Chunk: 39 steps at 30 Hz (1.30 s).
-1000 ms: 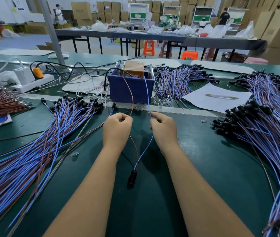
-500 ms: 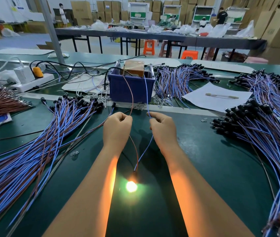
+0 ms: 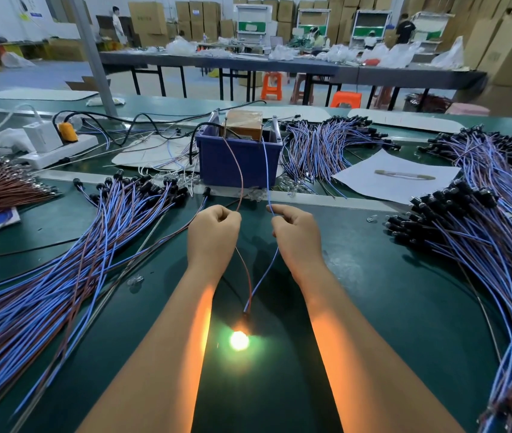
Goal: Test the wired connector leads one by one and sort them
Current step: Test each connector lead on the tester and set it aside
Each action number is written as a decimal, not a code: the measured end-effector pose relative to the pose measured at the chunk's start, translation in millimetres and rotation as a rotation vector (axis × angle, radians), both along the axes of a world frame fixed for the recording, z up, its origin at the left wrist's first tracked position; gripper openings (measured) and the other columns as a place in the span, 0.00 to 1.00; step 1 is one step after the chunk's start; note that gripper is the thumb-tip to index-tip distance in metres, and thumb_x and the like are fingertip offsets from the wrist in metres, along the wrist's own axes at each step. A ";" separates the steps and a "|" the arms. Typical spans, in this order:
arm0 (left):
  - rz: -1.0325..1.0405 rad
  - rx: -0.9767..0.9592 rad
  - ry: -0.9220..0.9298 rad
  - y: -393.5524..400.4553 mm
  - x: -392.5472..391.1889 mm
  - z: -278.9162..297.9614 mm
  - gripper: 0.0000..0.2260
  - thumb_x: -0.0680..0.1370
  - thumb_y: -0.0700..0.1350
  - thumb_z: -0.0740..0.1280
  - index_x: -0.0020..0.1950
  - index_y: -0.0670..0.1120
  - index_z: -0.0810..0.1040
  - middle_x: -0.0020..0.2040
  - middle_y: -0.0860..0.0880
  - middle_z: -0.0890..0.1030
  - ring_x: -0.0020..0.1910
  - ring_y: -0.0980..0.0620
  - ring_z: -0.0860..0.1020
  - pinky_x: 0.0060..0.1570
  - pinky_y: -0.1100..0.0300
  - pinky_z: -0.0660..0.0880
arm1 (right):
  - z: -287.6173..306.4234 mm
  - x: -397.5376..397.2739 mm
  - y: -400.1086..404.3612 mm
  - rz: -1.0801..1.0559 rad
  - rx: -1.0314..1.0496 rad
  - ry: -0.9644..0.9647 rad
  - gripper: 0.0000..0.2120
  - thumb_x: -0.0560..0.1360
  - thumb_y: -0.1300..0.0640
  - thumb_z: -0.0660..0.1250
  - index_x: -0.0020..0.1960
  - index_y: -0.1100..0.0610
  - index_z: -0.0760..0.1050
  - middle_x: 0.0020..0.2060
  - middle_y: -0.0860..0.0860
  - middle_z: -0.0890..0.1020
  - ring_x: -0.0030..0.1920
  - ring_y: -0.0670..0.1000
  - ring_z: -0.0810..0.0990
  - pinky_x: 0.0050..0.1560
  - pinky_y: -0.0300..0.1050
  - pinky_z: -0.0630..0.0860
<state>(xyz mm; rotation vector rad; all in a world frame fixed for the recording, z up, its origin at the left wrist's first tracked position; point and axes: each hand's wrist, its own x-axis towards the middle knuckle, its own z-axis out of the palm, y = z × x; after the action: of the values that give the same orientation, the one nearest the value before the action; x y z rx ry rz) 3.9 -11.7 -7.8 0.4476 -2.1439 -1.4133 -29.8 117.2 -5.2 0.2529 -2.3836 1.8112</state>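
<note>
the lead [image 3: 250, 285] has one brown and one blue wire joined at a dark connector, and its bulb [image 3: 239, 340] glows bright on the green bench [image 3: 373, 307] between the forearms. the left hand [image 3: 214, 234] pinches the brown wire, the right hand [image 3: 295, 235] the blue, each where a wire from the bin meets it. the blue bin [image 3: 236, 162] behind holds a tan box [image 3: 243, 123]. piles of leads lie left [image 3: 61, 260] and right [image 3: 482, 245].
</note>
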 end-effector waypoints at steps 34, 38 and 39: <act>-0.176 0.787 0.178 3.1 0.8 16.0 0.10 0.80 0.37 0.62 0.39 0.42 0.75 0.27 0.51 0.76 0.23 0.58 0.72 0.25 0.67 0.72 | 6.1 15.4 -7.1 0.555 -0.419 0.014 0.10 0.74 0.58 0.70 0.48 0.44 0.85 0.38 0.45 0.85 0.36 0.42 0.80 0.39 0.34 0.77; -0.144 0.899 0.239 0.9 2.1 17.4 0.08 0.79 0.35 0.65 0.40 0.42 0.74 0.27 0.51 0.80 0.24 0.58 0.77 0.24 0.67 0.74 | 2.9 13.5 -5.3 0.663 -0.517 -0.068 0.16 0.78 0.67 0.64 0.55 0.49 0.82 0.47 0.50 0.85 0.45 0.48 0.83 0.48 0.37 0.77; -0.126 0.932 0.248 -0.4 1.9 17.7 0.08 0.79 0.35 0.65 0.40 0.42 0.74 0.27 0.50 0.81 0.24 0.58 0.78 0.24 0.67 0.74 | 3.0 13.1 -5.3 0.688 -0.548 -0.086 0.18 0.77 0.70 0.63 0.56 0.51 0.81 0.48 0.51 0.85 0.47 0.49 0.83 0.49 0.37 0.77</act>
<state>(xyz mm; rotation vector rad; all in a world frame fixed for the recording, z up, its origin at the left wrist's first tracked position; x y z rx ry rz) 5.8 -12.1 9.9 0.4268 -1.2302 -2.3569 -16.7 112.0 -2.1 1.0309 -1.8473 2.7132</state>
